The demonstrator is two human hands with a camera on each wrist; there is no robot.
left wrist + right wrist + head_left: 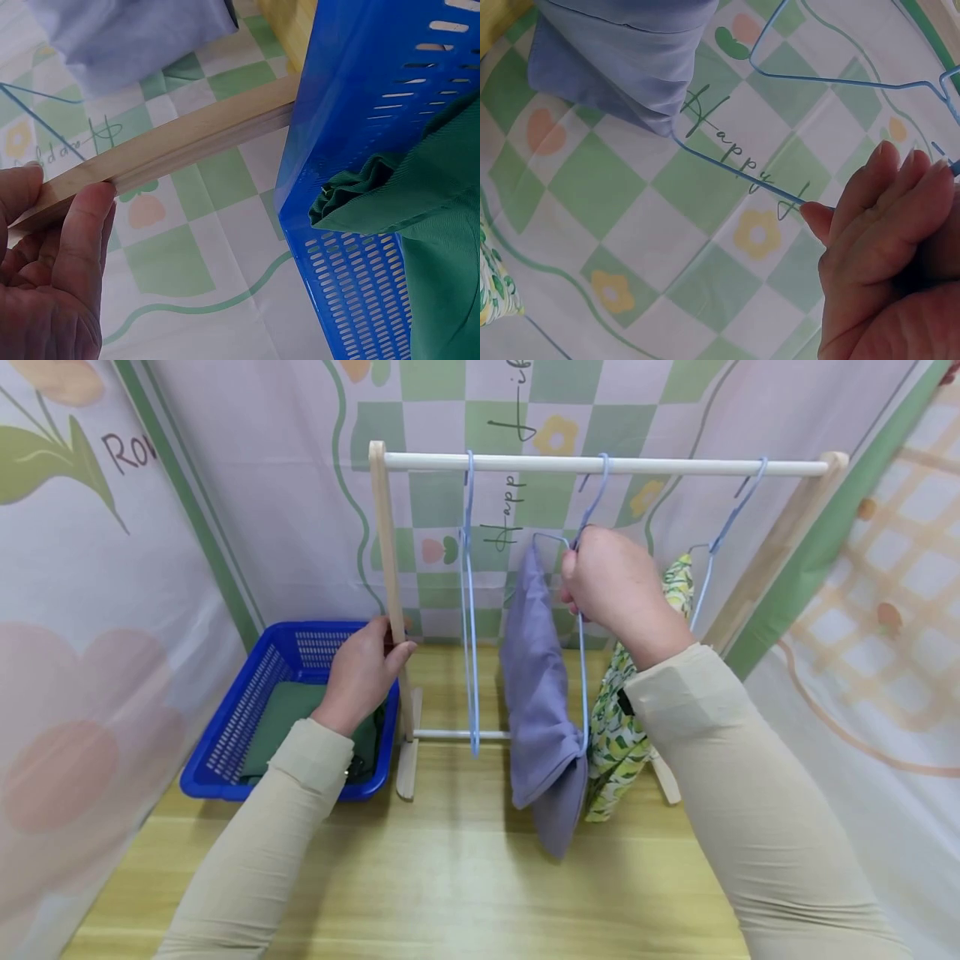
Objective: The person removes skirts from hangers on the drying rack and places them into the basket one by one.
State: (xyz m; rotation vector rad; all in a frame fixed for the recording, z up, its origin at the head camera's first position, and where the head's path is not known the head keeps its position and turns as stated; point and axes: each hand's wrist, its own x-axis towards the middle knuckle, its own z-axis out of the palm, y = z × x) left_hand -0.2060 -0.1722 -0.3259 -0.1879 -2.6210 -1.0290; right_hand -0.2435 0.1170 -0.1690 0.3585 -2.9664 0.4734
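My right hand grips the neck of a blue wire hanger, whose hook sits over the white rail. Purple cloth hangs from this hanger; in the right wrist view the purple cloth covers the far end of the wire. On the left, my left hand holds the wooden upright of the rack between thumb and fingers. The left wrist view shows the thumb and fingers on either side of that wooden post.
A bare blue hanger hangs left of the purple cloth. To the right, lemon-patterned cloth hangs on another hanger. A blue basket with green cloth stands left of the rack on the wooden table.
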